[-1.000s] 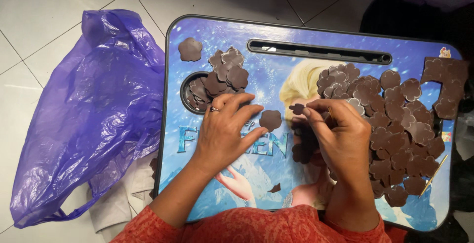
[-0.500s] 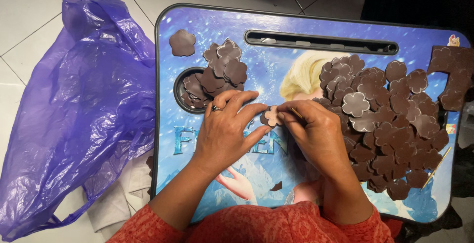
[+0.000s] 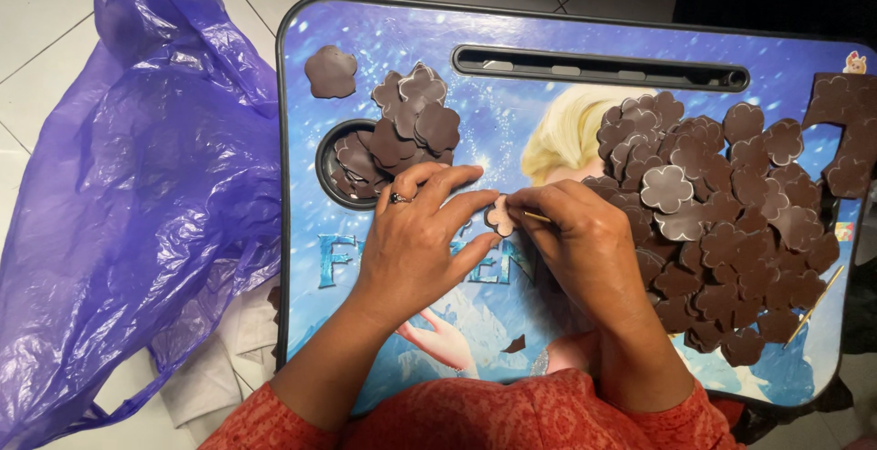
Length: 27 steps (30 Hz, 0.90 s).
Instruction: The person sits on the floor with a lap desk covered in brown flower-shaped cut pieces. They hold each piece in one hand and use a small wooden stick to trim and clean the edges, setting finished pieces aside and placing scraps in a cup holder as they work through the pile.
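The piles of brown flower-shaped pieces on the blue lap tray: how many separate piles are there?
2. The smaller pile lies over the round cup hole, beyond the left hand. The big pile lies beside the right hand. Lower pieces may be hidden.

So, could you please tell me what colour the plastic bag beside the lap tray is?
Translucent purple; the plastic bag shows in the head view.

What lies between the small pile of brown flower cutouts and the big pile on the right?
In the head view, both hands, left hand and right hand, pinching one flower cutout between them.
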Motion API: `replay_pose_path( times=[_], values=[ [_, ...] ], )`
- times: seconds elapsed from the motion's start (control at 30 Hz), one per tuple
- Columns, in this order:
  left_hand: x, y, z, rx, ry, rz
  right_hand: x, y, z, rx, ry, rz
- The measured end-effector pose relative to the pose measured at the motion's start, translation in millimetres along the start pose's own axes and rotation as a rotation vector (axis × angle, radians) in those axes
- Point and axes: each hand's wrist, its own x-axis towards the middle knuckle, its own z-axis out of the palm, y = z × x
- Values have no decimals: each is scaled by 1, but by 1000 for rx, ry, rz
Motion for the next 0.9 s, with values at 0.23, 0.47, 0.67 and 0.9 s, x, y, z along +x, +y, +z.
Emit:
replay_pose_path(
  times=[0.23, 0.47, 0.67, 0.9],
  values=[
    [-1, -1, 1, -16, 11, -6, 1, 1, 1, -17, -2, 12],
    [0, -1, 3, -27, 30, -12, 1, 1, 2, -12, 7, 14],
    [-1, 0, 4, -1, 62, -26, 0, 0, 3, -9, 16, 8],
    [-1, -2, 5, -2, 64, -21, 0, 0, 4, -33, 4, 5]
  ],
)
